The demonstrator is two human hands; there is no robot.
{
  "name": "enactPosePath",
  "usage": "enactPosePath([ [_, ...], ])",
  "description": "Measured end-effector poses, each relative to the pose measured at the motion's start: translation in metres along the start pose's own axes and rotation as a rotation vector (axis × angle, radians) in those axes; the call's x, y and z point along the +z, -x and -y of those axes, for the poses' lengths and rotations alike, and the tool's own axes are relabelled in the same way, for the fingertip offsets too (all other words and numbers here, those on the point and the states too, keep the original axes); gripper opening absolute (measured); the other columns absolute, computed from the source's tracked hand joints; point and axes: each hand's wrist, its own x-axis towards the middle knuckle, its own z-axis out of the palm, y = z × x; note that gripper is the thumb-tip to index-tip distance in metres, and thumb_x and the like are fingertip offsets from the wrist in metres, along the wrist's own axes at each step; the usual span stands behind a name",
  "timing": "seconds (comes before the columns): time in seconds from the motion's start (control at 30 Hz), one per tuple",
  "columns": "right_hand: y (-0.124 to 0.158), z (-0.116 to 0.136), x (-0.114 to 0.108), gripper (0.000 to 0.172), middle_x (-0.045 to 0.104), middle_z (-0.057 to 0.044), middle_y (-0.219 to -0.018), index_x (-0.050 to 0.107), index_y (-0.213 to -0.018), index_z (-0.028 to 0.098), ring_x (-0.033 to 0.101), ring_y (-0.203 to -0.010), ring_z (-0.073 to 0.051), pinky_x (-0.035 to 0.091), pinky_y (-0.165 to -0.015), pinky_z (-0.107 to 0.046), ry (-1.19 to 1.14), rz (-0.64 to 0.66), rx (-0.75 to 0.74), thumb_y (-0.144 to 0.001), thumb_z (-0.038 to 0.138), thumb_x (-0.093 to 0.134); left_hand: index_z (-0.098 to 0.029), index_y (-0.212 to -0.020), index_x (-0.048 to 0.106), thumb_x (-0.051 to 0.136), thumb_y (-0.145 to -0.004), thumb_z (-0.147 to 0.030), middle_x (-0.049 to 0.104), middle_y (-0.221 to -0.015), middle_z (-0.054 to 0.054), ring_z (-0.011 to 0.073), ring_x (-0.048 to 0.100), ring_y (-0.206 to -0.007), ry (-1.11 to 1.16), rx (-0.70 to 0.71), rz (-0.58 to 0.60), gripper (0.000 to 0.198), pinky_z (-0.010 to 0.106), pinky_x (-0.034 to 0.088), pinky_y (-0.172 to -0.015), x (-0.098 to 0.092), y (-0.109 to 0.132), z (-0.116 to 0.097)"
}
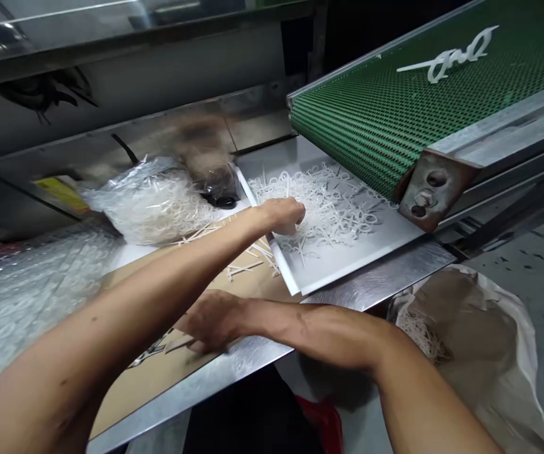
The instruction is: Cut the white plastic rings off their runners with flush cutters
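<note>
My arms are crossed. My left hand (283, 214) reaches from the lower left to the white tray (347, 268), with its fingers curled into the pile of thin white plastic pieces (338, 205) at the tray's left edge. My right hand (210, 318) comes from the lower right and lies knuckles up on the brown cardboard sheet (158, 378). Its fingers are pressed together over a few small white pieces (153, 350), and what it grips is hidden.
A green conveyor belt (370, 107) slopes down to the tray and carries a white moulded part (446, 60). A clear bag of white pieces (151, 202) lies at the back left, with bubble wrap (16, 296) beside it. A pale sack (484, 340) stands below the steel table edge (253, 359).
</note>
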Motion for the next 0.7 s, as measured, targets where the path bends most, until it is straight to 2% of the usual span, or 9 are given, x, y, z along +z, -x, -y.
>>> enactPosePath([
  [0.07, 0.000, 0.000, 0.001, 0.016, 0.075, -0.014, -0.121, 0.063, -0.107, 0.017, 0.068, -0.118, -0.030, 0.058, -0.097, -0.040, 0.006, -0.009, -0.016, -0.092, 0.020, 0.065, -0.021, -0.117, 0.077, 0.075, -0.077, -0.022, 0.076, -0.115, 0.011, 0.0252, 0.072, -0.097, -0.007, -0.013, 0.047, 0.040, 0.032, 0.055, -0.082, 0.002, -0.006, 0.000],
  [0.17, 0.000, 0.000, 0.002, 0.020, 0.075, -0.017, -0.122, 0.064, -0.112, 0.015, 0.068, -0.119, -0.031, 0.059, -0.097, -0.042, 0.001, -0.025, -0.032, -0.093, 0.017, 0.062, -0.020, -0.117, 0.077, 0.071, -0.080, -0.022, 0.076, -0.117, 0.011, 0.0245, 0.071, -0.099, -0.009, -0.018, 0.063, 0.038, 0.030, 0.053, -0.081, 0.002, -0.009, -0.001],
  [0.3, 0.000, -0.002, 0.006, 0.017, 0.075, -0.017, -0.125, 0.065, -0.110, 0.015, 0.068, -0.120, -0.031, 0.057, -0.101, -0.042, -0.021, -0.046, -0.058, -0.094, 0.017, 0.060, -0.019, -0.118, 0.078, 0.072, -0.078, -0.025, 0.076, -0.115, 0.014, 0.0275, 0.071, -0.098, -0.016, -0.044, 0.094, 0.041, 0.033, 0.053, -0.080, 0.002, -0.009, -0.004],
  [0.4, -0.002, -0.003, 0.009, 0.014, 0.076, -0.016, -0.122, 0.066, -0.106, 0.014, 0.068, -0.118, -0.031, 0.057, -0.100, -0.043, -0.030, -0.072, -0.065, -0.094, 0.016, 0.059, -0.015, -0.098, 0.083, 0.080, -0.070, -0.028, 0.078, -0.092, 0.014, 0.0287, 0.071, -0.085, -0.032, -0.073, 0.184, 0.032, 0.035, 0.052, -0.075, 0.005, -0.010, -0.007],
  [0.5, -0.002, -0.004, 0.012, 0.014, 0.075, -0.015, -0.123, 0.065, -0.107, 0.015, 0.066, -0.119, -0.031, 0.056, -0.100, -0.044, -0.026, -0.103, -0.063, -0.093, 0.014, 0.060, -0.017, -0.081, 0.083, 0.081, -0.065, -0.024, 0.074, -0.072, 0.009, 0.0236, 0.068, -0.072, -0.031, -0.044, 0.240, 0.018, 0.032, 0.049, -0.071, 0.006, -0.008, -0.007],
  [0.6, -0.002, -0.005, 0.012, 0.022, 0.073, -0.015, -0.127, 0.063, -0.114, 0.015, 0.065, -0.120, -0.030, 0.056, -0.100, -0.043, -0.021, -0.121, -0.057, -0.092, 0.014, 0.063, -0.019, -0.089, 0.083, 0.073, -0.072, -0.021, 0.077, -0.081, 0.006, 0.0198, 0.067, -0.076, -0.016, 0.005, 0.161, 0.020, 0.028, 0.046, -0.070, -0.001, -0.001, -0.003],
  [0.7, 0.001, -0.004, 0.012, 0.028, 0.073, -0.014, -0.119, 0.060, -0.120, 0.013, 0.067, -0.114, -0.029, 0.056, -0.099, -0.042, -0.017, -0.120, -0.051, -0.093, 0.016, 0.064, -0.020, -0.096, 0.082, 0.070, -0.079, -0.022, 0.079, -0.091, 0.004, 0.0168, 0.068, -0.081, 0.041, 0.050, 0.022, 0.021, 0.025, 0.045, -0.071, -0.016, 0.013, 0.007],
])
